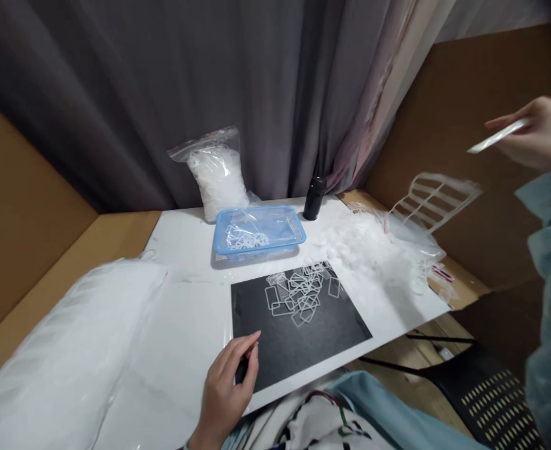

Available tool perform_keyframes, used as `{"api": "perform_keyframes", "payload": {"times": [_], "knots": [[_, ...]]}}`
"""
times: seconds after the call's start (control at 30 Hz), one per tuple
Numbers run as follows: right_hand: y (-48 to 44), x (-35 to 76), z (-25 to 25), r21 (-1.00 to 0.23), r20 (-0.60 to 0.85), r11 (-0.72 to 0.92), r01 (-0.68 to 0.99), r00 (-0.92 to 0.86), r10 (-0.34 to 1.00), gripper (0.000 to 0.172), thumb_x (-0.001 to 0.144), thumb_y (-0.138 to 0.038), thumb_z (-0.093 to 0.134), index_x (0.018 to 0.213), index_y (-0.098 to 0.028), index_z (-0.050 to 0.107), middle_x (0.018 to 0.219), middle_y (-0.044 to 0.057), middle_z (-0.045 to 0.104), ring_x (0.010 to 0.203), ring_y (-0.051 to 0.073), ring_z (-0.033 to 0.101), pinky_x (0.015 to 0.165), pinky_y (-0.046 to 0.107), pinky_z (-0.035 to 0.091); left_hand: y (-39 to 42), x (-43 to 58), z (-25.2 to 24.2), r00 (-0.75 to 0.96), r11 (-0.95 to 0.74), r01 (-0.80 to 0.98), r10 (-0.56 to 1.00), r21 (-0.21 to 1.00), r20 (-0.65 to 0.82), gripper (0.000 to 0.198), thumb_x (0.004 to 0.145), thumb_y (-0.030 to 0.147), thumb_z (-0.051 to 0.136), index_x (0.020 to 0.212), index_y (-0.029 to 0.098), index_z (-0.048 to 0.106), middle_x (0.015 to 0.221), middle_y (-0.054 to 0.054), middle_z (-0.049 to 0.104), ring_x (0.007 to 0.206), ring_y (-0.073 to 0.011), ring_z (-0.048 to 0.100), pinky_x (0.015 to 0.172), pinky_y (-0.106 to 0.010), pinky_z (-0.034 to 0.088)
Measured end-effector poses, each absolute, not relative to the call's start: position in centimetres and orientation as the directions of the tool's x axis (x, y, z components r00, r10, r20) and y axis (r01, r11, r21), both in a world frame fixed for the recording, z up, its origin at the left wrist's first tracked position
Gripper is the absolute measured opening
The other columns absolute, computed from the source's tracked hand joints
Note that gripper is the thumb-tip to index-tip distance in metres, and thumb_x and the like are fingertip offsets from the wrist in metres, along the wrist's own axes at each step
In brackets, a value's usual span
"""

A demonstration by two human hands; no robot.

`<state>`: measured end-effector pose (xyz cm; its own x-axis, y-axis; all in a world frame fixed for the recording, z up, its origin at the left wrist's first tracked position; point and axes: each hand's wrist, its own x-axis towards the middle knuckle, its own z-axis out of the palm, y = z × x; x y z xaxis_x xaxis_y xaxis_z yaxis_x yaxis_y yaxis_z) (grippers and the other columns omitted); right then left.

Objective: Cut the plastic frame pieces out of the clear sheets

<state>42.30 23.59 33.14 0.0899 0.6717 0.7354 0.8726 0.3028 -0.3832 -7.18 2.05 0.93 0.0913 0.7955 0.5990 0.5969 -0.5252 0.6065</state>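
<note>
My left hand [231,381] rests at the lower left corner of a black mat [298,353], fingers curled in a pinch. A dark patch shows between thumb and fingers; I cannot tell whether it is a held object. Raised at the far right, my right hand [533,134] is closed around a slim white pen-like stick [495,139] with a pale greenish tip, slightly blurred. Below it a white plastic lattice frame [437,201] stands or hangs over the heap, blurred. Thin whitish rectangular frames [298,290] lie in a loose pile on the mat's far part.
A blue basket [259,249] behind the mat holds clear film and more white frames. Beyond stand a filled zip bag [216,178] and a black bottle [314,199]. White plastic pieces [373,250] heap at right; a large white bundle [69,350] lies left. Cardboard walls flank the table.
</note>
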Motion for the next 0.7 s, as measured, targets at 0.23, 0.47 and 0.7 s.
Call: {"api": "perform_keyframes", "payload": {"times": [0.23,0.47,0.7], "knots": [[17.8,36.7,20.1,-0.465,0.365,0.362,0.808,-0.198,0.91,0.019,0.076,-0.027,0.079,0.077,-0.014,0.065,0.088,0.01,0.075,0.073,0.016,0.069,0.064,0.027,0.049,2.1,-7.4,0.8,0.105,-0.513,0.629,0.8,0.584,0.59,0.03,0.094,0.011,0.056,0.121,0.023,0.061,0.106,-0.005,0.066,0.095,-0.0145,0.063,0.085,-0.025,0.054],[11.2,30.6,6.4,-0.57,0.208,0.387,0.725,-0.328,0.921,0.019,0.093,-0.031,0.055,0.078,-0.022,0.051,0.09,0.007,0.073,0.08,0.021,0.071,0.062,0.028,0.054,2.4,-7.2,0.8,0.137,-0.518,0.658,0.797,0.547,0.589,0.027,0.094,0.014,0.056,0.119,0.023,0.062,0.105,-0.004,0.066,0.095,-0.0141,0.064,0.084,-0.024,0.054],[10.7,30.2,2.8,-0.575,0.22,0.335,0.746,-0.253,0.942,0.01,0.091,-0.027,0.05,0.082,-0.022,0.051,0.081,0.007,0.065,0.075,0.023,0.064,0.067,0.033,0.05,2.7,-7.1,1.1,0.142,-0.509,0.684,0.796,0.523,0.589,0.024,0.095,0.015,0.055,0.117,0.022,0.062,0.104,-0.003,0.065,0.095,-0.0126,0.064,0.085,-0.022,0.052]]}}
